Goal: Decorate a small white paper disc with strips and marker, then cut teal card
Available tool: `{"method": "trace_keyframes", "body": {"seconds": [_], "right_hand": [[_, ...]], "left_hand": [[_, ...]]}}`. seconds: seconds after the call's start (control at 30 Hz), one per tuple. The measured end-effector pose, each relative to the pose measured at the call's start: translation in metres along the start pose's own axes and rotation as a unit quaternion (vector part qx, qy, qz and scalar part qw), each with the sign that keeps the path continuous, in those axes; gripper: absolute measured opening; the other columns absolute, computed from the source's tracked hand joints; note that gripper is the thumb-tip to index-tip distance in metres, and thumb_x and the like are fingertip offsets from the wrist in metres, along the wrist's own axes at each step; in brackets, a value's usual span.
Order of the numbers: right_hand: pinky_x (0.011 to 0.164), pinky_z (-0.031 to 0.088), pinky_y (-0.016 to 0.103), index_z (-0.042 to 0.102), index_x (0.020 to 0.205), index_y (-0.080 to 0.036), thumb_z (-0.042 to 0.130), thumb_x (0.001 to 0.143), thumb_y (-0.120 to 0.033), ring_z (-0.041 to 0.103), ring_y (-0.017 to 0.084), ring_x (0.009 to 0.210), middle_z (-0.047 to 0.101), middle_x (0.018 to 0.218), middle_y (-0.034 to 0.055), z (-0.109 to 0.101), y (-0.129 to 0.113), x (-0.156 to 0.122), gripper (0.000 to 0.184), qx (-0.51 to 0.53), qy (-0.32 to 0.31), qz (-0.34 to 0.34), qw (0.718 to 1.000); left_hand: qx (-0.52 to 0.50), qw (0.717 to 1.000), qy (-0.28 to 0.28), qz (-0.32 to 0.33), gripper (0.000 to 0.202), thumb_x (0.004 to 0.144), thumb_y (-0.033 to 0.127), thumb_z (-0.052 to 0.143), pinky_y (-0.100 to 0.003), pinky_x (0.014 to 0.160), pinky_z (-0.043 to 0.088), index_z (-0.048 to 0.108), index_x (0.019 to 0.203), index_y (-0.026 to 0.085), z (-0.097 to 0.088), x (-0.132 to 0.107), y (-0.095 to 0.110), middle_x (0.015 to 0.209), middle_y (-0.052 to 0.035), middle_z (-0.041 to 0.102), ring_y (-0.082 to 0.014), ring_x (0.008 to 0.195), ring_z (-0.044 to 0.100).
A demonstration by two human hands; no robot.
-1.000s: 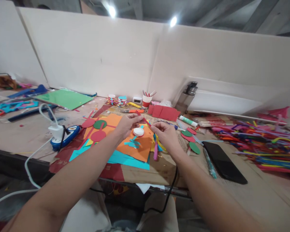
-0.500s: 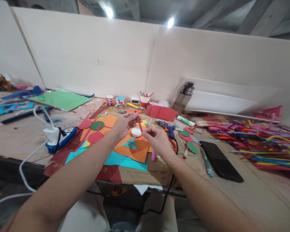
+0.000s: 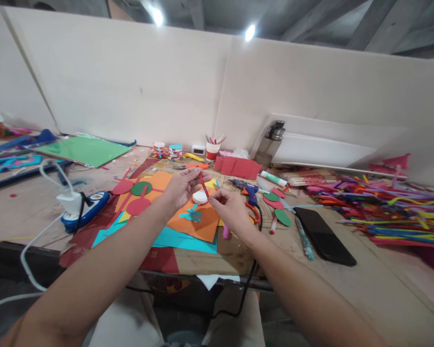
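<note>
A narrow red paper strip (image 3: pixel 204 185) stretches slantwise between my hands. My left hand (image 3: pixel 183 187) pinches its upper end, and the fingertips of my right hand (image 3: pixel 227 205) grip the lower end. Just behind the strip sits a small round white piece (image 3: pixel 199 197), partly covered by it. Below lies an orange paper sheet (image 3: pixel 206 224) with cut turquoise paper bits (image 3: pixel 191 215) on it. Turquoise sheets (image 3: pixel 181 240) stick out from under the orange one. Red paper circles (image 3: pixel 137 206) and a green circle (image 3: pixel 141 188) with strips rest left of my left hand.
A blue glue gun (image 3: pixel 252 193), a glue stick (image 3: pixel 274 179) and a black phone (image 3: pixel 325 236) lie to the right. Further right is a pile of pipe cleaners (image 3: pixel 390 207). A power strip (image 3: pixel 87 212) stands left. At the back are a paper cup (image 3: pixel 212 151) and a bottle (image 3: pixel 269 144).
The view has turned slightly, so everything appears shifted a little to the left. Both hands keep hold of the red strip in nearly the same pose.
</note>
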State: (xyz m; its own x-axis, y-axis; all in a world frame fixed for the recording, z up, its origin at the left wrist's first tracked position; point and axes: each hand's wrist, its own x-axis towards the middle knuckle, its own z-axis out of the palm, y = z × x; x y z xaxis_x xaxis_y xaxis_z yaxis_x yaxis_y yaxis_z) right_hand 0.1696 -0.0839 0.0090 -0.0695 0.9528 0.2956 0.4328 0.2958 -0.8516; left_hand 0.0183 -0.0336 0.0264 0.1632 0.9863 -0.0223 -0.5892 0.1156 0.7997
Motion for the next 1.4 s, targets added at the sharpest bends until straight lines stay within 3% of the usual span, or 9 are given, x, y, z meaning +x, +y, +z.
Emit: {"method": "trace_keyframes", "body": {"seconds": [0.17, 0.27, 0.43, 0.53, 0.77, 0.87, 0.97, 1.13, 1.4], "right_hand": [[0.061, 0.041, 0.026, 0.065, 0.077, -0.017, 0.06, 0.079, -0.033, 0.055, 0.013, 0.065, 0.067, 0.074, 0.0016, -0.017, -0.005, 0.007, 0.016, -0.042, -0.027, -0.023, 0.998], [0.064, 0.041, 0.027, 0.065, 0.084, -0.018, 0.054, 0.086, -0.035, 0.059, 0.016, 0.07, 0.07, 0.08, 0.0042, -0.044, -0.003, 0.013, 0.021, -0.166, -0.03, -0.038, 0.985], [0.07, 0.042, 0.032, 0.065, 0.09, -0.013, 0.056, 0.086, -0.03, 0.066, 0.026, 0.085, 0.071, 0.091, 0.0174, -0.069, 0.009, 0.008, 0.02, -0.495, -0.114, 0.052, 0.86], [0.069, 0.042, 0.031, 0.061, 0.104, -0.011, 0.053, 0.087, -0.027, 0.067, 0.029, 0.09, 0.069, 0.102, 0.0208, -0.064, 0.013, 0.001, 0.025, -0.525, -0.152, 0.07, 0.835], [0.061, 0.042, 0.029, 0.055, 0.115, -0.012, 0.059, 0.081, -0.029, 0.067, 0.027, 0.08, 0.07, 0.093, 0.0179, -0.06, 0.016, 0.006, 0.039, -0.423, -0.076, 0.087, 0.899], [0.064, 0.045, 0.029, 0.055, 0.118, -0.017, 0.061, 0.08, -0.031, 0.064, 0.022, 0.077, 0.069, 0.089, 0.0094, -0.064, 0.021, 0.011, 0.041, -0.295, -0.005, 0.022, 0.955], [0.061, 0.047, 0.029, 0.05, 0.126, -0.019, 0.057, 0.083, -0.036, 0.059, 0.017, 0.068, 0.063, 0.085, 0.0039, -0.064, 0.019, 0.01, 0.047, -0.134, -0.007, -0.049, 0.99], [0.062, 0.049, 0.029, 0.048, 0.126, -0.02, 0.059, 0.08, -0.036, 0.056, 0.015, 0.07, 0.06, 0.091, 0.0049, -0.056, -0.001, 0.001, 0.049, -0.027, -0.088, -0.076, 0.993], [0.041, 0.041, 0.022, 0.054, 0.1, -0.018, 0.048, 0.088, -0.048, 0.05, 0.01, 0.043, 0.052, 0.059, -0.0038, -0.061, -0.013, -0.01, 0.033, 0.037, -0.184, 0.066, 0.98]], "left_hand": [[0.0, 1.0, 0.011, 0.022, 0.007, 0.085, 0.015, 0.061, -0.018, 0.066, 0.057, 0.064, 0.079, 0.012, 0.002, 0.0, 0.002, 0.08, -0.006, 0.072, -0.0111, 0.073, 0.07], [0.042, 0.998, 0.011, 0.053, 0.009, 0.082, 0.019, 0.066, -0.024, 0.07, 0.057, 0.065, 0.079, 0.011, -0.003, 0.002, 0.001, 0.077, -0.0066, 0.071, -0.0134, 0.074, 0.07], [0.111, 0.99, -0.005, 0.087, 0.019, 0.075, 0.026, 0.074, -0.029, 0.072, 0.058, 0.066, 0.08, 0.009, -0.009, 0.005, -0.002, 0.078, -0.0081, 0.071, -0.0167, 0.075, 0.07], [0.114, 0.99, -0.006, 0.085, 0.019, 0.074, 0.025, 0.074, -0.031, 0.075, 0.058, 0.066, 0.082, 0.009, -0.011, 0.006, -0.001, 0.08, -0.009, 0.071, -0.0173, 0.076, 0.071], [0.092, 0.992, -0.017, 0.081, 0.017, 0.074, 0.02, 0.074, -0.03, 0.074, 0.058, 0.062, 0.081, 0.009, -0.014, 0.01, 0.003, 0.079, -0.0095, 0.073, -0.0171, 0.075, 0.071], [0.091, 0.992, -0.025, 0.08, 0.017, 0.075, 0.02, 0.074, -0.029, 0.073, 0.058, 0.063, 0.081, 0.009, -0.016, 0.012, 0.002, 0.08, -0.0093, 0.073, -0.0168, 0.076, 0.071], [0.095, 0.993, -0.032, 0.067, 0.014, 0.076, 0.019, 0.072, -0.027, 0.072, 0.058, 0.063, 0.079, 0.008, -0.019, 0.015, 0.001, 0.08, -0.0089, 0.072, -0.0165, 0.075, 0.071], [0.111, 0.993, -0.03, 0.036, 0.012, 0.077, 0.016, 0.072, -0.026, 0.068, 0.058, 0.064, 0.076, 0.008, -0.02, 0.017, 0.001, 0.075, -0.0085, 0.072, -0.0155, 0.069, 0.071], [0.119, 0.99, -0.062, 0.031, 0.013, 0.077, 0.019, 0.072, -0.028, 0.072, 0.058, 0.065, 0.079, 0.008, -0.025, 0.02, 0.003, 0.08, -0.011, 0.073, -0.0174, 0.074, 0.071]]}}
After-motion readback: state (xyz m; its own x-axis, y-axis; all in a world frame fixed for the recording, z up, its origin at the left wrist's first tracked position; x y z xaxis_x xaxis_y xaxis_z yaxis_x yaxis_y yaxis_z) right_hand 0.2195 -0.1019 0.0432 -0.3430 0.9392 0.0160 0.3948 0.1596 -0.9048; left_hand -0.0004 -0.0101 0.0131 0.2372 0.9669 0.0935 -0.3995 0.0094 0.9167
